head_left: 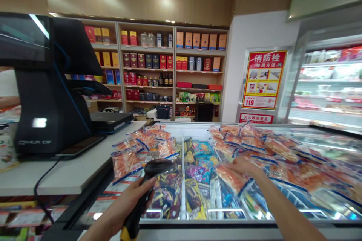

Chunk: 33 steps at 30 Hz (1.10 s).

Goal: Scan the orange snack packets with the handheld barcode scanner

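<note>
My left hand (124, 205) grips the handle of a black barcode scanner (154, 171) with a yellow base, its head raised over the freezer lid. My right hand (243, 165) reaches forward and rests on an orange snack packet (230, 178) lying on the glass; fingers curl over its top edge. Several more orange packets (132, 158) lie in a pile left of the scanner, and others (283, 154) spread across the lid to the right.
A glass-topped chest freezer (198, 216) full of coloured ice-cream packs fills the foreground. A black checkout terminal (48, 94) stands on the white counter (65, 175) at left. Shelves of boxed goods (158, 67) line the back wall; a chiller cabinet (328, 83) stands at right.
</note>
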### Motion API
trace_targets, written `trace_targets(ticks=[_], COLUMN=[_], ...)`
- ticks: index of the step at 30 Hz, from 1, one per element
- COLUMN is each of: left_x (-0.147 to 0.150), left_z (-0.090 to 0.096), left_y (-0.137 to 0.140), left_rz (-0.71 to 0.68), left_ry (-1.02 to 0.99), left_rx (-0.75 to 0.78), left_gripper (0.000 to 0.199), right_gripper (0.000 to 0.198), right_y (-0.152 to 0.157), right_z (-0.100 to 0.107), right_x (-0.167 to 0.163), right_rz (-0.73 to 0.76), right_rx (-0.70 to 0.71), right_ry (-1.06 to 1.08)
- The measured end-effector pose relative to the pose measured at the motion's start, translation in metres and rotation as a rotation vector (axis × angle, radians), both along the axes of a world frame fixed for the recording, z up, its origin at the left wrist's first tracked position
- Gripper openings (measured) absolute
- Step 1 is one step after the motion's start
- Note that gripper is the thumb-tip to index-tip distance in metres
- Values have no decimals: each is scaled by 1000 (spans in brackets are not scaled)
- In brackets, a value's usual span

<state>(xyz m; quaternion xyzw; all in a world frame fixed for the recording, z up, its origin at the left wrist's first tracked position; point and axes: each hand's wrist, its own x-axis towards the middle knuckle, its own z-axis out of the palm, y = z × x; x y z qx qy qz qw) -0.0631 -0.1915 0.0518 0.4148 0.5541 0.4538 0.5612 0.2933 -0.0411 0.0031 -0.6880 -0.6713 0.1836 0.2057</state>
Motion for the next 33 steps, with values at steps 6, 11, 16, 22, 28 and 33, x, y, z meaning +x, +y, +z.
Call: trace_targets(ticks=[6,11,16,22,28,33], left_x=[2,-4,-9,-3,0,2], left_z=[4,14,25,35,36,35], left_y=[-4,-7,-7,-4,-2,-1], left_rz=[-29,-23,-107,-155,-192,-169], left_ry=[-17,-66,-107,-90,-82,-74], left_rx=[32,45,42,74,103,89], left_gripper=[33,30,30,29,30,30], right_gripper=[28,41,49,51,52,53], right_y=[11,27,31,33,32,34], right_z=[-4,11,18,18,21,19], right_x=[-52,-96,-128,-141,-140,-140], right_rz=[-45,-137,-93,-84,-93,-81], right_rx=[286,574,653,666,660,651], right_ry=[300,343,391,382,408,412])
